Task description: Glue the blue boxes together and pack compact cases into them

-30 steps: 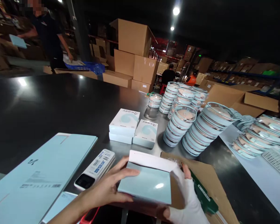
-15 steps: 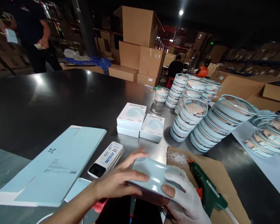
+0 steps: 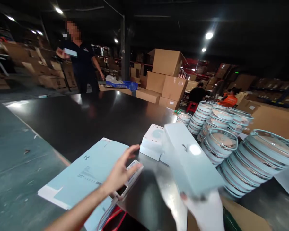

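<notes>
My right hand (image 3: 203, 207), in a white glove, grips the lower end of a long light-blue box (image 3: 190, 157), tilted up off the table and slightly blurred. My left hand (image 3: 121, 171) is bare and empty, fingers apart, over a white power bank (image 3: 135, 176) with a dark display. Left of it lies a stack of flat light-blue box blanks (image 3: 86, 176) with a small dark logo. Behind the raised box, small white-and-blue cartons (image 3: 150, 141) are partly covered.
Stacks of round clear-lidded light-blue cases (image 3: 245, 166) line the table's right side. Part of a green glue gun (image 3: 231, 221) lies on cardboard (image 3: 252, 216) at lower right. Beyond the dark table (image 3: 106, 115), a person (image 3: 83, 61) stands holding a pale box. Large cartons (image 3: 166, 62) are piled behind.
My left hand has let go of the light-blue box and moved left over the power bank. My right hand has raised and tilted the box. The view has swung up and left.
</notes>
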